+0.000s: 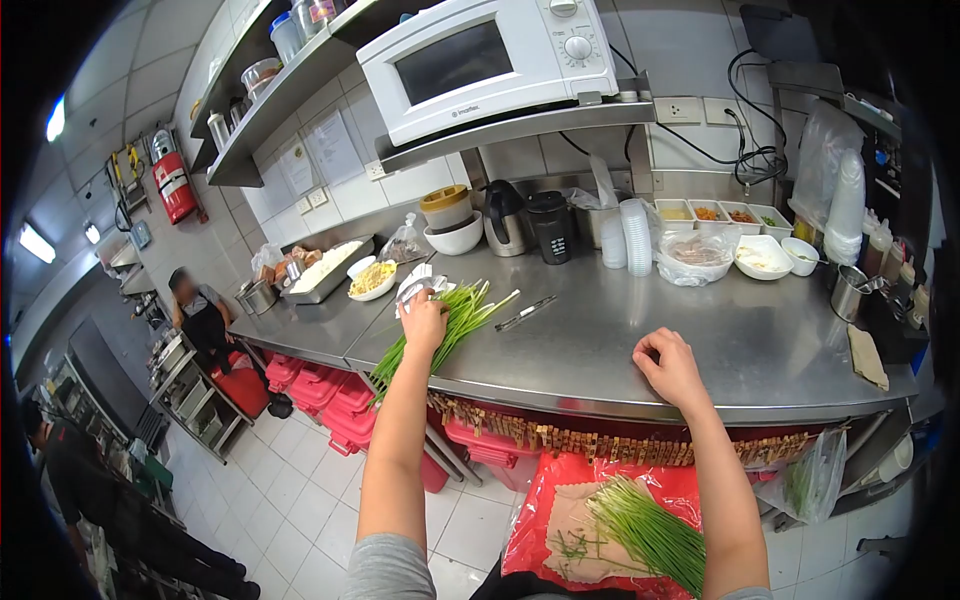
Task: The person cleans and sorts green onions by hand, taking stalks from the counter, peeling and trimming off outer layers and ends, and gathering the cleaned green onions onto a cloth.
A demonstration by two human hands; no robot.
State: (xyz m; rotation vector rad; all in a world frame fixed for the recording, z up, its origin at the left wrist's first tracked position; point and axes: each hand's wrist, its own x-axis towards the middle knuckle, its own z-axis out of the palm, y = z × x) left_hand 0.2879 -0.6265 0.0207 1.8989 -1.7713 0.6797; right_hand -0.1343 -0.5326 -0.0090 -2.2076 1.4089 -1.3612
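Note:
My left hand (424, 320) is at the near edge of a crumpled white wrapping (420, 284), fingers bent down and partly hidden. Beside it, a bunch of long green chives (463, 322) lies across the steel counter (590, 350), its green ends hanging over the front edge. To the right of the bunch lies a thin, dark, pen-like tool (525, 313). My right hand (668, 368) is at the counter's front edge, fingers curled in, with nothing visible in them. Below, a larger bunch of chives (650, 530) rests on brown paper (575, 520) over red plastic (535, 510).
A white microwave (490, 65) sits on a shelf above the counter. Along the back stand a kettle (505, 218), a black tumbler (549, 228), clear cup stacks (635, 237) and white bowls (765, 257). Clothespins (600, 442) line the front edge. Two people are at left.

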